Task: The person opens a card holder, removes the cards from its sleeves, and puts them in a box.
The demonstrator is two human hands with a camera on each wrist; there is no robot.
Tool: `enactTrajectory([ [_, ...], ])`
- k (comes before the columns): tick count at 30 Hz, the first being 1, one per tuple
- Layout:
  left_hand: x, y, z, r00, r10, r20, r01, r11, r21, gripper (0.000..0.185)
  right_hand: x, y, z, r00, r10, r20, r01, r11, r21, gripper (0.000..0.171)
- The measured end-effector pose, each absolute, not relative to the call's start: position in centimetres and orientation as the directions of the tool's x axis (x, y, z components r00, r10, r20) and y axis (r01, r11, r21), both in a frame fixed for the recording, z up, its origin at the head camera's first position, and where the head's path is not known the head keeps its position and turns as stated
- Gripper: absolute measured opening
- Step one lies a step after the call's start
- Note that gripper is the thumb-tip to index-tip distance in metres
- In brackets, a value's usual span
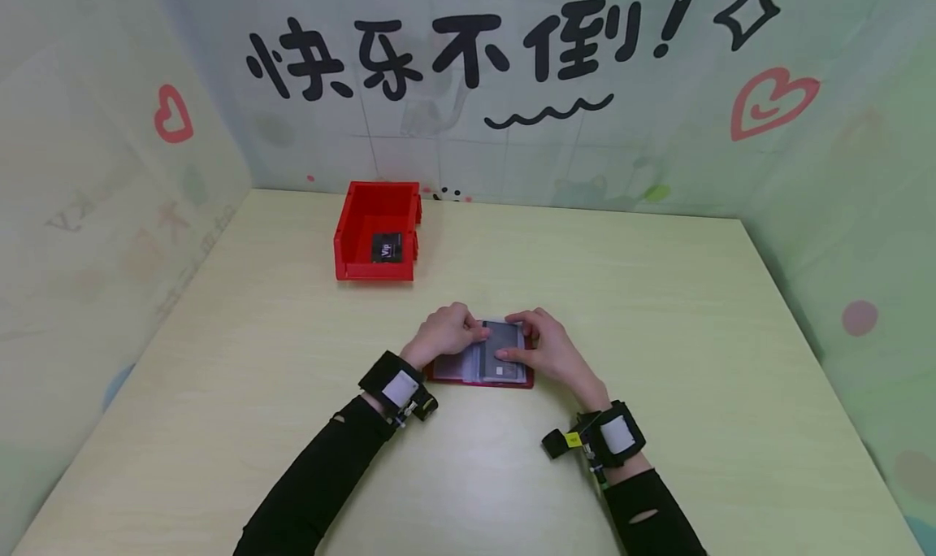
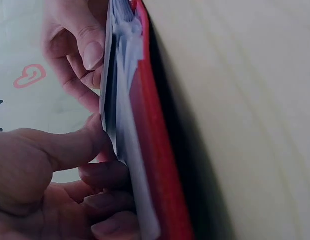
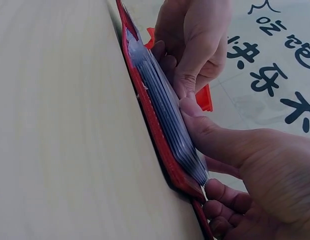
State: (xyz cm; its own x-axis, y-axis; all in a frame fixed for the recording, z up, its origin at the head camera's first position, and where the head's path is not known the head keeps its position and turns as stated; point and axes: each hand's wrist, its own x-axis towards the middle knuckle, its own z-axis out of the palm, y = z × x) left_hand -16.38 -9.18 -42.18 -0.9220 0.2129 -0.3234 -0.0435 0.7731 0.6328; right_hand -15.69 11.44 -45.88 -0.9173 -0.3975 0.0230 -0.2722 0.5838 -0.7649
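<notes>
A red card holder [image 1: 478, 384] lies spread on the table, its clear plastic sleeves showing. On its right side, a grey card [image 1: 503, 338] sits in the top sleeve. My left hand [image 1: 448, 328] pinches the inner edge of that sleeve between thumb and fingers, as the left wrist view shows close up. The right hand [image 1: 547, 348] grips the outer edge of the sleeve stack [image 3: 167, 115]; its thumb [image 3: 200, 122] presses on top and its other fingers curl at the edge. Both thumbs come close together over the sleeves in the right wrist view.
Beyond the hands, toward the back left, stands a red bin [image 1: 374, 271] with a black card marked VIP [image 1: 387, 248] inside. Printed cloth walls [image 1: 468, 158] border the pale table [image 1: 658, 312] at the back and sides.
</notes>
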Motion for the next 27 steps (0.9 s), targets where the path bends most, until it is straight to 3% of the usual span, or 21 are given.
enactTrajectory([
  [12, -16.45, -9.9, -41.91, -0.923, 0.192, -0.333, -0.077, 0.756, 0.65, 0.026, -15.61, 11.56, -45.91, -0.914, -0.404, 0.029, -0.281, 0.581, -0.764, 0.055],
  [21, -16.02, -9.33, -42.24, -0.925, 0.183, -0.332, -0.052, 0.805, 0.591, 0.046, -15.66, 11.63, -46.23, -0.914, -0.404, 0.03, -0.288, 0.596, -0.749, 0.056],
  [27, -16.19, -9.96, -42.37, -0.922, 0.206, -0.328, -0.055, 0.769, 0.637, 0.041, -15.73, 11.57, -46.3, -0.914, -0.404, 0.034, -0.293, 0.6, -0.744, 0.056],
])
